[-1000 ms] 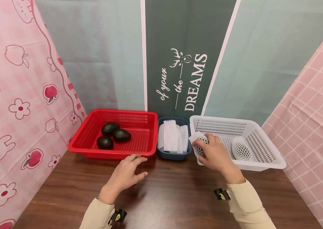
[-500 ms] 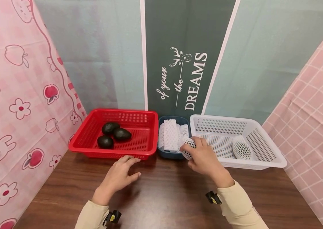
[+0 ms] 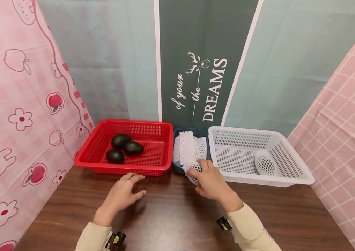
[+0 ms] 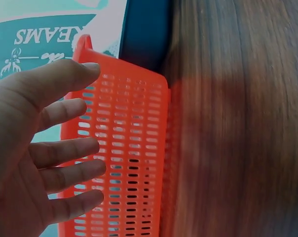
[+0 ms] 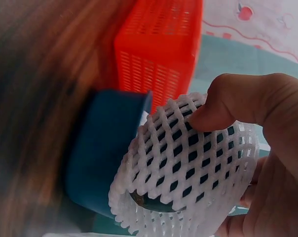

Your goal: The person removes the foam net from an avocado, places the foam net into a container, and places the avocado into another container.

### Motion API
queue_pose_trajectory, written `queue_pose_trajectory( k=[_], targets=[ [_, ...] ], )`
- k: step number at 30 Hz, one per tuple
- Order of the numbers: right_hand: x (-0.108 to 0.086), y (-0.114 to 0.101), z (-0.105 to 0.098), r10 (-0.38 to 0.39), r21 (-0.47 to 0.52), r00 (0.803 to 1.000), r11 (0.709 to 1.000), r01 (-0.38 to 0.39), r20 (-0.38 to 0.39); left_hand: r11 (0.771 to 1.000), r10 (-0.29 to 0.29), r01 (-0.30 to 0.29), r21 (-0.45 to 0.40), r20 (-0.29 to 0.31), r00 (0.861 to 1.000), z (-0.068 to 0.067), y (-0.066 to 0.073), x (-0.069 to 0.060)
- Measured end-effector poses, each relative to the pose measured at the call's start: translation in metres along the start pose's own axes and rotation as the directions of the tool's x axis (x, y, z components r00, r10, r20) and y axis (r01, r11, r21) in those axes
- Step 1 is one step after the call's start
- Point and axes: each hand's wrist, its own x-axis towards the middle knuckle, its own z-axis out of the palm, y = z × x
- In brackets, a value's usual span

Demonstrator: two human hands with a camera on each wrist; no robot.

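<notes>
My right hand (image 3: 212, 182) grips an avocado in a white foam net (image 3: 193, 170), in front of the blue bin (image 3: 178, 169). In the right wrist view the thumb presses on the netted avocado (image 5: 188, 163), and dark skin shows through the mesh and at the net's open end. Several white foam nets (image 3: 188, 148) lie in the blue bin. My left hand (image 3: 120, 193) holds nothing, its fingers relaxed near the front wall of the red basket (image 3: 124, 169). Three bare avocados (image 3: 133, 147) lie inside that basket.
At the right stands a white basket (image 3: 234, 177) with one netted avocado (image 3: 264, 163) in it. All three containers stand side by side on the brown wooden table (image 3: 164, 216), against the hanging cloth (image 3: 127, 69) behind.
My right hand has carried the netted avocado leftward and nearer, from over the white basket to the front of the blue bin. The left hand has drifted slightly left and down.
</notes>
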Motion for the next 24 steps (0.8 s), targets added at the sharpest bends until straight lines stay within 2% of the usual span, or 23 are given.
queue_pose_trajectory(
  k=[10, 19, 24],
  targets=[
    [0.0, -0.008, 0.024, -0.009, 0.021, 0.999, 1.0, 0.008, 0.049, 0.999, -0.047, 0.047, -0.004, 0.021, 0.999, 0.004, -0.013, -0.004],
    [0.002, -0.016, 0.048, -0.052, -0.001, 0.997, 0.999, 0.052, 0.049, 0.995, -0.089, 0.091, -0.037, 0.058, 0.994, 0.009, -0.019, -0.004],
    [0.002, -0.02, 0.06, -0.046, -0.004, 0.994, 0.999, 0.046, 0.101, 0.99, -0.121, 0.126, -0.057, 0.085, 0.989, 0.011, -0.021, -0.004]
  ],
)
